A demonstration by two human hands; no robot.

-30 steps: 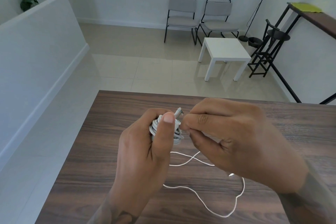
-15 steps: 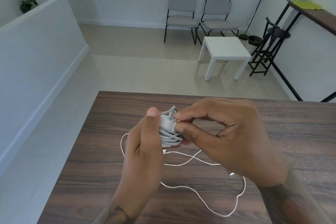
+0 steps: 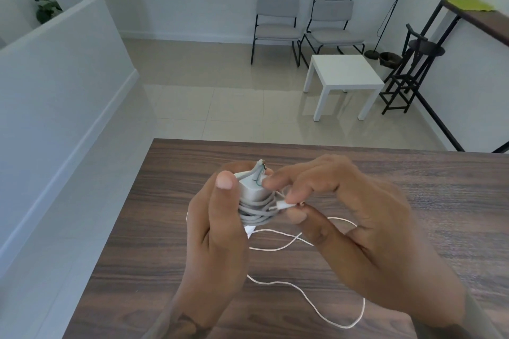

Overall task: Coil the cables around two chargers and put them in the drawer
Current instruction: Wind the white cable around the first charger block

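Both hands are working above the table [image 3: 170,173]: the left hand [image 3: 217,231] is gripping the charger [image 3: 249,186] with its thumb pressing the block's side so the grey cable [image 3: 256,212] wound round it is not slipping, while the right hand [image 3: 352,226] is pinching the cable's white connector end [image 3: 283,205] just beside the coil, seemingly to tuck it under a turn. A second, thinner white cable [image 3: 316,303] is lying loose on the table beneath them, awaiting its own coiling; its charger may be the white corner peeking under the left hand, though that is hard to tell, and no drawer is showing.
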